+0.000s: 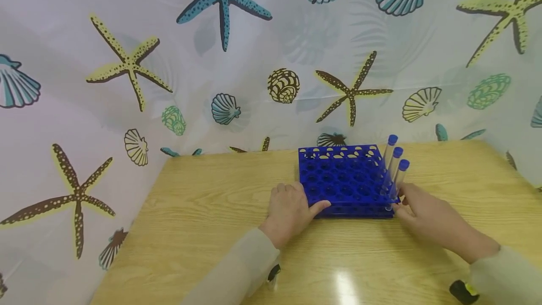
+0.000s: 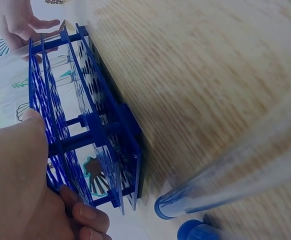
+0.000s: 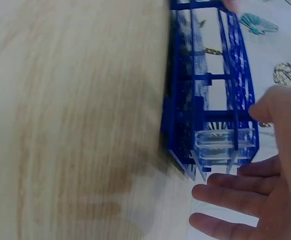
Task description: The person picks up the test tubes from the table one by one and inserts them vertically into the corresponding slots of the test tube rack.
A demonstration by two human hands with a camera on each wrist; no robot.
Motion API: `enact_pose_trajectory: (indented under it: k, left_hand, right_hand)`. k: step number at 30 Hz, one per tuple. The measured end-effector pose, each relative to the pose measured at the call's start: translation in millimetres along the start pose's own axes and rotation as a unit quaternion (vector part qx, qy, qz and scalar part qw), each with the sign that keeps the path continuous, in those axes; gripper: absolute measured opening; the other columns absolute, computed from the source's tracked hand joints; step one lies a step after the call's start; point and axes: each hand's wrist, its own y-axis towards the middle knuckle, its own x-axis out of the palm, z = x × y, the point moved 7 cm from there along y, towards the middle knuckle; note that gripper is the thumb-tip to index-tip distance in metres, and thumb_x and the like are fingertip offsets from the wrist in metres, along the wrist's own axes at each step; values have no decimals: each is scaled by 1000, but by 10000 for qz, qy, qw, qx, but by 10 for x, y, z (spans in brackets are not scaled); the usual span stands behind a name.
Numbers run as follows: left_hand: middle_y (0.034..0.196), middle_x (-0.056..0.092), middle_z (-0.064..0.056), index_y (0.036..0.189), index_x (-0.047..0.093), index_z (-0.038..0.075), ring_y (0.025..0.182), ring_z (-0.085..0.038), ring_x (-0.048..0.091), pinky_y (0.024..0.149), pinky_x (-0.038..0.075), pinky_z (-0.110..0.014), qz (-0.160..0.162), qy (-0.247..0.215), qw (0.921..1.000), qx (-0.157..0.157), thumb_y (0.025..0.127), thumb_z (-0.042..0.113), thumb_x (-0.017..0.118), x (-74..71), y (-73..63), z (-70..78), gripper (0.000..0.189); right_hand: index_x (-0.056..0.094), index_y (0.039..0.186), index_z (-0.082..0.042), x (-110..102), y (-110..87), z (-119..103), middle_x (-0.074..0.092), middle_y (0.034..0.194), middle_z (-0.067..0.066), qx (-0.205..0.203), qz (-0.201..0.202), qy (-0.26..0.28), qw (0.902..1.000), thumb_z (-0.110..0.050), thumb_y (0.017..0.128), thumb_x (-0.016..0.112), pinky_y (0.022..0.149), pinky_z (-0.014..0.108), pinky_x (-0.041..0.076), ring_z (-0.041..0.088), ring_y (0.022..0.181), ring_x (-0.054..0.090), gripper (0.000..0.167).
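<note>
A blue test tube rack [image 1: 343, 178] stands on the wooden table. Three clear test tubes [image 1: 396, 173] with blue caps stand in its right end, leaning a little right. My left hand [image 1: 290, 211] grips the rack's front left corner, thumb along the top edge and fingers curled at its end, as the left wrist view shows. At the opposite end is my right hand [image 1: 427, 215]. In the right wrist view its thumb tip is right at the rack's edge, while the fingers [image 3: 235, 197] stretch out fairly straight beyond the end.
Low in the left wrist view, a clear tube [image 2: 220, 182] with a blue end lies on the table, beside another blue cap [image 2: 191, 231]. A white cloth [image 1: 254, 51] printed with starfish and shells hangs behind the wooden table [image 1: 203, 215].
</note>
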Motion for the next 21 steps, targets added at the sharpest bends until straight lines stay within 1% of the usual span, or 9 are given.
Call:
enact_pose_trajectory:
  k: [3, 5, 7, 11, 16, 19, 21]
  left_hand:
    - [67, 48, -1, 76, 49, 11, 62, -18, 47, 59, 37, -29, -17, -115, 9999, -17, 87, 84, 11, 8, -6, -6, 83]
    - [67, 49, -1, 76, 49, 11, 62, -18, 47, 60, 37, -30, -26, -177, 9998, -20, 87, 84, 12, 12, -8, -9, 83]
    - [67, 48, -1, 76, 49, 11, 62, -18, 46, 59, 37, -29, -30, -194, 9998, -7, 87, 84, 11, 10, -10, -10, 83]
    - [65, 47, 0, 75, 48, 11, 61, -18, 45, 59, 36, -29, -33, -179, 9998, 20, 87, 84, 10, 16, -9, -11, 82]
    - [65, 46, 0, 75, 47, 11, 61, -18, 45, 59, 35, -29, -14, -159, 9999, 41, 87, 83, 9, 17, -3, -8, 82]
    - [64, 46, 1, 74, 47, 12, 60, -18, 45, 57, 35, -29, 20, -118, 9999, 50, 87, 83, 9, 12, 1, -6, 82]
    - [64, 46, 1, 74, 47, 12, 59, -18, 45, 57, 34, -29, 34, -86, 9999, 62, 88, 83, 10, 12, 4, -3, 82]
  right_hand:
    - [50, 119, 3, 37, 3, -37, 62, 104, 17, 18, 66, -425, 9991, -46, 98, 56, 62, 43, 54, 25, 80, 65, 54]
    - [51, 110, 2, 36, 16, -56, 59, 95, 14, -43, 212, -600, 9980, -51, 97, 56, 55, 37, 49, 20, 69, 59, 54]
    - [51, 102, 0, 40, 34, -59, 54, 87, 10, -107, 344, -766, 9964, -53, 97, 56, 53, 33, 42, 16, 63, 50, 54]
    - [50, 90, -5, 48, 68, -59, 45, 78, 4, -384, 721, -1180, 9896, -56, 94, 58, 57, 31, 33, 16, 63, 39, 51]
    - [42, 80, -11, 39, 81, -56, 34, 74, 0, -711, 1213, -1664, 9760, -60, 91, 60, 60, 29, 22, 16, 63, 30, 53]
    - [39, 77, -12, 27, 88, -57, 31, 73, 0, -875, 1445, -1900, 9671, -62, 89, 60, 61, 29, 19, 16, 62, 26, 56]
    - [38, 76, -12, 22, 95, -52, 30, 72, 0, -923, 1538, -2004, 9632, -64, 88, 59, 60, 29, 18, 16, 61, 26, 57]
